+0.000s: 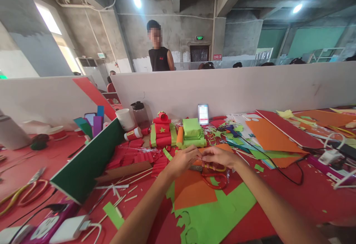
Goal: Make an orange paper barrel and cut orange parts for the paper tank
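My left hand (184, 161) and my right hand (218, 157) meet in the middle of the table, fingertips pinched together. Whatever lies between the fingers is too small and covered to make out. Beneath them are scissors (214, 181) with red and yellow handles, resting on orange paper (191, 194) and a cut green sheet (222, 214). Just beyond my hands stands a green paper tank-like model (192, 131) with an orange roll (180, 136) at its side. Left of it is a red and green paper model (162, 132) with a yellow star.
A dark green board (89, 158) leans at the left beside red paper pieces (128, 157). Power strips (47, 223) with cables sit at both sides. A phone (203, 114) leans against the white partition (236, 88). Behind it stands a person (161, 58) in black.
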Available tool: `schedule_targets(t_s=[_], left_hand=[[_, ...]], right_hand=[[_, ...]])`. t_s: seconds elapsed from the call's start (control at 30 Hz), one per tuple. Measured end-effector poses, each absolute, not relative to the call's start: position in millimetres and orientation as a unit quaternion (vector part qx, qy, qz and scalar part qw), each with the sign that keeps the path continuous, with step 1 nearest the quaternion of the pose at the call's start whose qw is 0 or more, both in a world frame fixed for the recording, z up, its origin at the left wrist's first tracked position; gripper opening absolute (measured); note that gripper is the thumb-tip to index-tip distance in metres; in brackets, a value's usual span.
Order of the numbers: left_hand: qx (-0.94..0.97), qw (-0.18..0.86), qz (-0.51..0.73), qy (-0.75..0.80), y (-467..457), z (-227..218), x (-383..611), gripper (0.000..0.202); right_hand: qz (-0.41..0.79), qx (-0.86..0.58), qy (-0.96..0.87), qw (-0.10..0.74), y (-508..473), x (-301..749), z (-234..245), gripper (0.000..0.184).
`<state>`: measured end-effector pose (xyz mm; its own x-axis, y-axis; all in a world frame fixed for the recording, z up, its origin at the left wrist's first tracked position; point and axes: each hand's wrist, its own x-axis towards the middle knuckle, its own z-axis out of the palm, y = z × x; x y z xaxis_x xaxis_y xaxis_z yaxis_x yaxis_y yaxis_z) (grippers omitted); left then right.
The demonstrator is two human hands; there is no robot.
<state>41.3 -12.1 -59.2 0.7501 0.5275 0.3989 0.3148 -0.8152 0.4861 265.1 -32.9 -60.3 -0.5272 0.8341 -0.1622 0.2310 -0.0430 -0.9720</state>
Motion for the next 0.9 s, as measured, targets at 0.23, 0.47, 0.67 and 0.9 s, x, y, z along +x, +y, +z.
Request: schedule_targets(t_s=[0.23, 0.47, 0.67, 0.9], left_hand=[[0.918, 0.195, 0.263, 0.222, -12.7, -60.8, 38.8, 0.035], [0.863, 0.297, 0.283, 0.296, -11.3, -61.3, 41.6, 0.02], [0.799, 0.41, 0.273, 0.343, -14.5, -61.5, 43.2, 0.031], [0.771, 0.448, 0.293, 0.345, -15.8, -70.9, 51.0, 0.031]], right_hand=[[0.566, -0.445, -0.637, 0.274, -31.3, 263.0, -64.5, 0.03], [0.48, -0.469, -0.677, 0.302, -32.6, 257.4, -59.8, 0.022], [0.43, -0.466, -0.701, 0.326, -31.3, 256.3, -58.9, 0.021], [0.407, -0.474, -0.71, 0.326, -31.7, 253.1, -59.2, 0.018]])
